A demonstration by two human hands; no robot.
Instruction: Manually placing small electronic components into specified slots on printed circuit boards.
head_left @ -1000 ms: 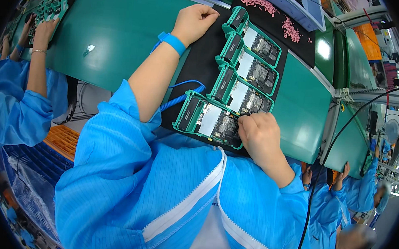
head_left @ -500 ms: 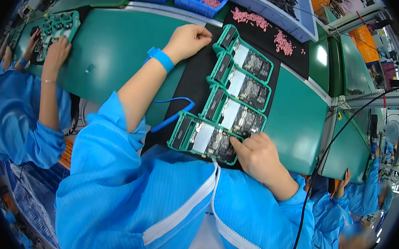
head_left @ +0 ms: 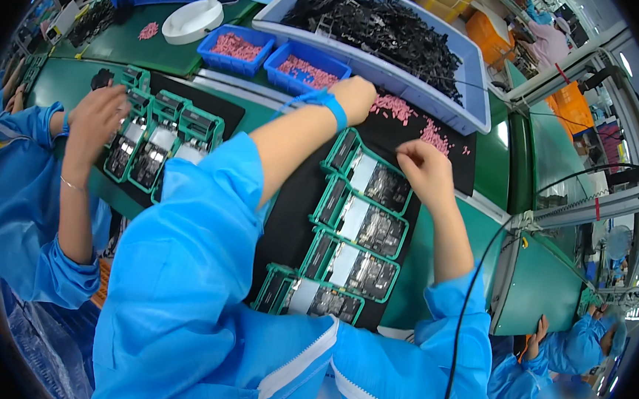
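"Green-framed circuit boards: where?"

"Four in a column on a black mat. The farthest lies just left of the right hand, the nearer hand; its long axis slants rightward, toward the person."

"Left hand?"

"Beside loose pink pieces. Both hands are curled; whether fingertips meet, I can't tell."

"Around?"

"Green bench, blue tubs beyond."

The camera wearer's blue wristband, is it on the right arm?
No, the blue wristband is around the wrist of the left hand, while the wrist below the right hand is bare.
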